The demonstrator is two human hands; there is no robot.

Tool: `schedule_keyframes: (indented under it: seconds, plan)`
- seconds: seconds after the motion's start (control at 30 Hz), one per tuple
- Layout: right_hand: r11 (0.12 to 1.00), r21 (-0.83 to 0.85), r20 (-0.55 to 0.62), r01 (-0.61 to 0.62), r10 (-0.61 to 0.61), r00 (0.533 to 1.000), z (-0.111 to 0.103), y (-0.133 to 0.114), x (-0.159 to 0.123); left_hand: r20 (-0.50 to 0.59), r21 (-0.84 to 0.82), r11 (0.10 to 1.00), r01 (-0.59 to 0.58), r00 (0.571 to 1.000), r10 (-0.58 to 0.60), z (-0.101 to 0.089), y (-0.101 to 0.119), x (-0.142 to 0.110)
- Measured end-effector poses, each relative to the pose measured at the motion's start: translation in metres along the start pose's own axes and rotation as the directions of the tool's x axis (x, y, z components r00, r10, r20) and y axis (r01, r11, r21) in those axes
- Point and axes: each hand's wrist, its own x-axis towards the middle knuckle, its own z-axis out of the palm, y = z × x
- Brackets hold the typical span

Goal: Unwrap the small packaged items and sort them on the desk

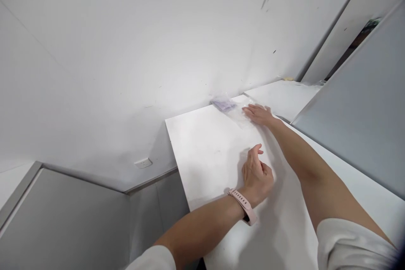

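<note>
My right hand (257, 114) lies flat with fingers stretched out at the far end of a white table (209, 156), pressing on a clear plastic bag (238, 114). Just beyond the fingertips sits a small clear packet holding something purple (223, 103), against the wall. My left hand (255, 174) rests on the table nearer to me, fingers curled loosely, nothing visible in it. A pink watch strap (243, 205) circles the left wrist.
A white wall (126, 50) rises behind the table. A second white table (281, 95) adjoins at the far right. A grey partition panel (360, 109) stands along the right side. Grey floor (63, 219) and a wall socket (143, 163) lie left.
</note>
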Motion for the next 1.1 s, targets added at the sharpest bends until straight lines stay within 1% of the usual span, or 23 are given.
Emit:
schedule_keyframes:
  seconds: [0.13, 0.23, 0.3, 0.33, 0.4, 0.47, 0.53, 0.6, 0.63, 0.67, 0.7, 0.73, 0.77, 0.8, 0.83, 0.87, 0.9, 0.93, 0.97, 1.0, 1.03, 1.07, 1.1]
  plan:
    - [0.990, -0.068, -0.075, -0.126, 0.121, 0.990, -0.006, 0.034, -0.028, 0.002, 0.021, 1.000, -0.001, 1.000, 0.001, -0.002, 0.001, 0.001]
    - [0.949, -0.209, -0.149, -0.236, 0.208, 0.967, -0.013, 0.044, -0.035, 0.011, 0.020, 1.000, -0.003, 1.000, 0.002, -0.002, 0.001, 0.001]
    - [0.903, -0.278, -0.208, -0.328, 0.277, 0.938, -0.019, 0.042, -0.031, -0.003, 0.005, 1.000, 0.000, 1.000, 0.000, 0.000, 0.001, 0.001]
    - [0.881, -0.282, -0.240, -0.380, 0.319, 0.917, -0.024, 0.038, -0.028, -0.015, -0.003, 1.000, 0.001, 1.000, -0.002, 0.000, 0.001, 0.000]
    - [0.849, -0.245, -0.302, -0.468, 0.392, 0.869, -0.036, 0.030, -0.022, -0.032, -0.013, 1.000, -0.007, 0.999, 0.007, 0.001, 0.002, 0.000]
    - [0.835, -0.201, -0.356, -0.513, 0.425, 0.832, -0.052, 0.018, -0.016, -0.024, -0.013, 1.000, -0.016, 1.000, 0.016, 0.001, 0.003, 0.000]
    - [0.874, -0.174, -0.393, -0.453, 0.361, 0.846, -0.065, -0.001, -0.013, -0.024, -0.022, 0.999, -0.024, 0.999, 0.024, 0.000, 0.003, 0.001]
    - [0.940, -0.172, -0.421, -0.294, 0.200, 0.885, -0.070, -0.033, -0.013, -0.061, -0.050, 0.998, -0.032, 0.998, 0.029, 0.001, 0.001, 0.004]
    - [0.966, -0.186, -0.422, -0.179, 0.086, 0.902, -0.068, -0.054, -0.014, -0.084, -0.065, 0.997, -0.046, 0.996, 0.041, 0.002, -0.001, 0.005]
    - [0.977, -0.205, -0.417, -0.061, -0.030, 0.908, -0.063, -0.078, -0.016, -0.104, -0.073, 0.995, -0.063, 0.993, 0.055, 0.003, -0.003, 0.007]
    - [0.970, -0.229, -0.383, 0.084, -0.169, 0.908, -0.055, -0.105, -0.020, -0.124, -0.075, 0.995, -0.071, 0.990, 0.061, 0.005, -0.005, 0.008]
    - [0.940, -0.246, -0.334, 0.236, -0.311, 0.890, -0.047, -0.132, -0.025, -0.154, -0.076, 0.995, -0.062, 0.987, 0.050, 0.006, -0.007, 0.010]
    - [0.897, -0.251, -0.294, 0.363, -0.428, 0.854, -0.038, -0.159, -0.032, -0.197, -0.082, 0.996, -0.034, 0.980, 0.018, 0.008, -0.009, 0.011]
    - [0.842, -0.252, -0.263, 0.478, -0.535, 0.803, -0.031, -0.184, -0.041, -0.245, -0.096, 0.995, 0.009, 0.969, -0.032, 0.009, -0.011, 0.012]
    - [0.729, -0.257, -0.230, 0.635, -0.684, 0.692, -0.026, -0.206, -0.051, -0.284, -0.116, 0.992, 0.057, 0.955, -0.088, 0.010, -0.012, 0.013]
    - [0.485, -0.289, -0.249, 0.825, -0.870, 0.425, -0.023, -0.225, -0.064, -0.301, -0.133, 0.986, 0.098, 0.944, -0.135, 0.011, -0.013, 0.013]
    - [0.288, -0.330, -0.288, 0.899, -0.938, 0.194, -0.022, -0.241, -0.077, -0.292, -0.136, 0.983, 0.123, 0.943, -0.158, 0.011, -0.012, 0.013]
    - [0.100, -0.377, -0.314, 0.921, -0.949, -0.026, -0.022, -0.253, -0.089, -0.260, -0.121, 0.984, 0.132, 0.952, -0.160, 0.012, -0.012, 0.013]
    - [-0.037, -0.419, -0.323, 0.907, -0.928, -0.187, -0.023, -0.262, -0.100, -0.218, -0.097, 0.986, 0.133, 0.964, -0.151, 0.012, -0.011, 0.014]
    - [-0.104, -0.440, -0.306, 0.892, -0.916, -0.258, -0.023, -0.269, -0.108, -0.183, -0.073, 0.989, 0.128, 0.973, -0.139, 0.013, -0.009, 0.014]
    - [-0.131, -0.440, -0.269, 0.888, -0.925, -0.270, -0.023, -0.273, -0.111, -0.162, -0.054, 0.991, 0.121, 0.978, -0.129, 0.013, -0.008, 0.015]
    - [-0.134, -0.431, -0.220, 0.892, -0.943, -0.248, -0.022, -0.274, -0.109, -0.157, -0.042, 0.992, 0.121, 0.980, -0.126, 0.013, -0.007, 0.017]
    - [-0.089, -0.424, -0.175, 0.901, -0.968, -0.178, -0.021, -0.272, -0.101, -0.162, -0.033, 0.992, 0.124, 0.979, -0.127, 0.012, -0.005, 0.018]
